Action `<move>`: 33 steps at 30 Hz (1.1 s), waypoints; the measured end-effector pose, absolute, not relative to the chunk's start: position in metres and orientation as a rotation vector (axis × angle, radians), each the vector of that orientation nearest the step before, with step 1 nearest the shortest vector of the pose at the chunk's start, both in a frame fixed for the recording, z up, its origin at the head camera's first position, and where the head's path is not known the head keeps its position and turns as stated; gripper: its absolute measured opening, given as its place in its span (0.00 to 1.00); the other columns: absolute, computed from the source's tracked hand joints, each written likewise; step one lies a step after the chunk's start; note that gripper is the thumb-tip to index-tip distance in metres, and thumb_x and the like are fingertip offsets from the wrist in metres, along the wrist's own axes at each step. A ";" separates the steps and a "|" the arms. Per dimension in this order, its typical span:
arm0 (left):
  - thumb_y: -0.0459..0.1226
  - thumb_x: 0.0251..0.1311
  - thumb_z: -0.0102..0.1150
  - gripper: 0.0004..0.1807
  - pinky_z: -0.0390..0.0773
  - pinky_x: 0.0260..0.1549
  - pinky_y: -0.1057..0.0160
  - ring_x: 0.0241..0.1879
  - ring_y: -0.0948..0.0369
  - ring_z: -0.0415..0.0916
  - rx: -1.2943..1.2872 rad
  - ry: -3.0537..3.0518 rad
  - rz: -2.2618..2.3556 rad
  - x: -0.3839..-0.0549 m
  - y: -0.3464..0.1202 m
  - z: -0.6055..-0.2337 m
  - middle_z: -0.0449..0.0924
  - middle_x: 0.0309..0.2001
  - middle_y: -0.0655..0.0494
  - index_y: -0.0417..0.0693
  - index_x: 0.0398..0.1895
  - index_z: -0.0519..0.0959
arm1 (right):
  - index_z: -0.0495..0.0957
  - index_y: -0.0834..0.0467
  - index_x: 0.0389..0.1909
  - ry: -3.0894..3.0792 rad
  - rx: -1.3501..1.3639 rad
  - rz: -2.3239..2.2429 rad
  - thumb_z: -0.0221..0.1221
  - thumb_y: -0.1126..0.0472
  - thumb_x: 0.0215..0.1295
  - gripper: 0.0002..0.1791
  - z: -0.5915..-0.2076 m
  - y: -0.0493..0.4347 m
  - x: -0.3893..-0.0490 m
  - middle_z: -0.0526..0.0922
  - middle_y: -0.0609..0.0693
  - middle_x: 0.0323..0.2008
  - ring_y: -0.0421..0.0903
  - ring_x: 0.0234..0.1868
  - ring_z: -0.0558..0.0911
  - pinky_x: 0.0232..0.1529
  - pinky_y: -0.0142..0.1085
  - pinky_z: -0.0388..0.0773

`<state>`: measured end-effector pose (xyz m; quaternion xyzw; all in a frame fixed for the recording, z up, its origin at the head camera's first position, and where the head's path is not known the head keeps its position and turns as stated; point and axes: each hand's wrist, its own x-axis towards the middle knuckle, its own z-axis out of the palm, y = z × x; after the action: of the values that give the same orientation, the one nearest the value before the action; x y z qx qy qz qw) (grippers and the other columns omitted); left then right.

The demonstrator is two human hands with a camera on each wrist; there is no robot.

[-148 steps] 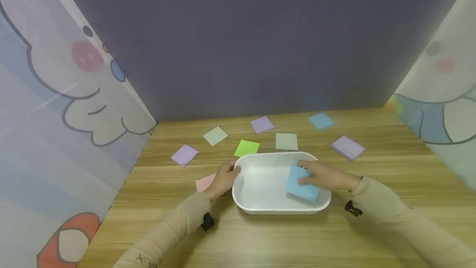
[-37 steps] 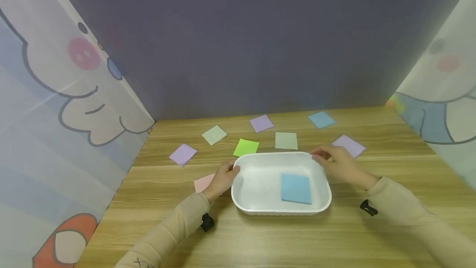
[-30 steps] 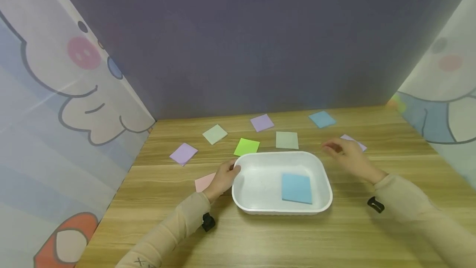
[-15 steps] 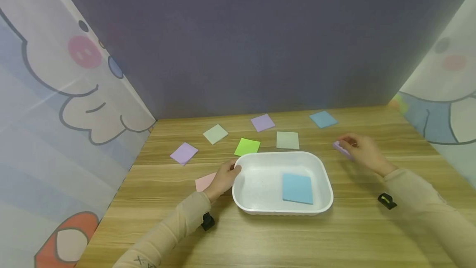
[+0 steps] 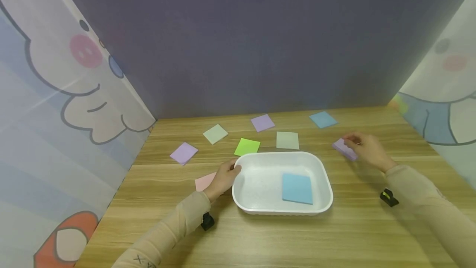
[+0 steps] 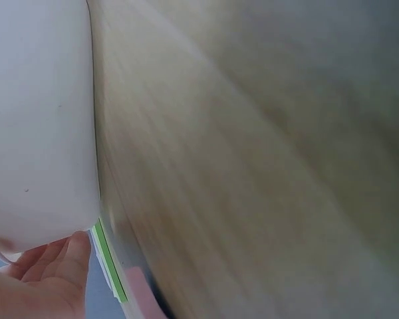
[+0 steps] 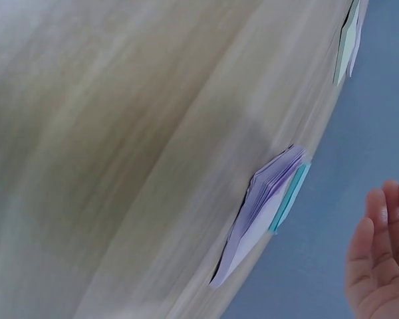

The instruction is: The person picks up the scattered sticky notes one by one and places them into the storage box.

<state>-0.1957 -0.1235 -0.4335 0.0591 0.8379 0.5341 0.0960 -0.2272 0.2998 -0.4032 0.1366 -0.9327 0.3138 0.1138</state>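
My left hand (image 5: pixel 223 180) grips the left rim of a white plastic tub (image 5: pixel 256 206), its thumb over the edge. Inside the tub a blue sticky note pad (image 5: pixel 297 188) lies flat towards the right. In the left wrist view the tub's outer wall (image 6: pixel 40 119) hides part of that hand's fingers. To the right of the tub, a purple sticky note pad (image 5: pixel 344 149) rests on the table by my right hand (image 5: pixel 368 150). The right wrist view shows this hand (image 7: pixel 386 266) apart from the purple pad (image 7: pixel 256 212), whose sheets fan slightly, with its fingers loosely bent.
Behind the tub lie a green pad (image 5: pixel 247 147), two pale pads, another purple pad (image 5: pixel 262 123) and a blue pad (image 5: pixel 323 119). Further left are a purple pad (image 5: pixel 184 153) and a pink pad (image 5: pixel 203 181). A dark panel (image 5: pixel 260 44) stands behind the wooden table (image 5: pixel 275 239).
The right hand let go of the blue pad inside the tub, moved right to the purple pad, pinched its edge, and now is off it. The left hand has stayed on the rim.
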 end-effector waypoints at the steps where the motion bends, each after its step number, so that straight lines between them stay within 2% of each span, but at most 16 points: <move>1: 0.38 0.67 0.42 0.22 0.82 0.34 0.63 0.39 0.55 0.79 0.173 2.482 1.585 -0.196 -0.124 -0.434 0.76 0.49 0.39 0.37 0.61 0.66 | 0.77 0.69 0.41 -2.736 0.400 0.921 0.53 0.65 0.64 0.11 -0.403 0.300 -0.228 0.81 0.67 0.37 0.61 0.36 0.79 0.30 0.31 0.73; 4: 0.38 0.67 0.42 0.22 0.82 0.34 0.63 0.39 0.55 0.79 0.176 2.478 1.590 -0.196 -0.124 -0.434 0.75 0.49 0.39 0.37 0.61 0.66 | 0.77 0.70 0.41 -2.744 0.405 0.903 0.53 0.65 0.63 0.11 -0.404 0.302 -0.230 0.81 0.68 0.36 0.61 0.35 0.79 0.29 0.28 0.72; 7: 0.38 0.67 0.42 0.22 0.82 0.33 0.63 0.39 0.55 0.79 0.182 2.473 1.596 -0.196 -0.124 -0.434 0.75 0.49 0.38 0.37 0.61 0.66 | 0.76 0.71 0.41 -2.759 0.397 0.893 0.53 0.65 0.63 0.12 -0.405 0.305 -0.233 0.81 0.68 0.36 0.61 0.36 0.79 0.30 0.30 0.72; 14: 0.37 0.67 0.42 0.22 0.82 0.34 0.62 0.40 0.55 0.79 0.201 2.465 1.598 -0.196 -0.124 -0.434 0.75 0.50 0.39 0.37 0.61 0.66 | 0.74 0.72 0.44 -2.832 0.303 0.899 0.53 0.63 0.64 0.15 -0.407 0.312 -0.238 0.79 0.72 0.39 0.64 0.39 0.78 0.35 0.45 0.76; 18: 0.37 0.67 0.42 0.22 0.82 0.34 0.62 0.40 0.54 0.79 0.197 2.472 1.599 -0.196 -0.124 -0.434 0.75 0.49 0.38 0.36 0.61 0.66 | 0.72 0.74 0.46 -2.879 0.289 0.913 0.54 0.63 0.63 0.17 -0.408 0.316 -0.241 0.77 0.74 0.41 0.66 0.40 0.77 0.40 0.54 0.74; 29: 0.38 0.67 0.42 0.22 0.82 0.34 0.62 0.40 0.55 0.79 0.184 2.488 1.578 -0.196 -0.124 -0.433 0.75 0.50 0.39 0.38 0.61 0.66 | 0.62 0.77 0.57 -3.104 0.197 0.911 0.57 0.55 0.60 0.34 -0.419 0.331 -0.254 0.66 0.79 0.52 0.72 0.50 0.69 0.48 0.61 0.68; 33: 0.37 0.67 0.42 0.22 0.82 0.35 0.62 0.40 0.54 0.79 0.175 2.489 1.586 -0.194 -0.123 -0.432 0.75 0.49 0.39 0.36 0.61 0.67 | 0.59 0.79 0.57 -3.183 0.202 0.882 0.59 0.55 0.57 0.38 -0.422 0.333 -0.258 0.70 0.78 0.49 0.68 0.44 0.74 0.44 0.58 0.72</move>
<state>-0.1945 -0.1233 -0.4325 0.0590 0.8382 0.5343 0.0924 -0.2576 0.3329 -0.4221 0.0610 -0.9585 0.2657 -0.0837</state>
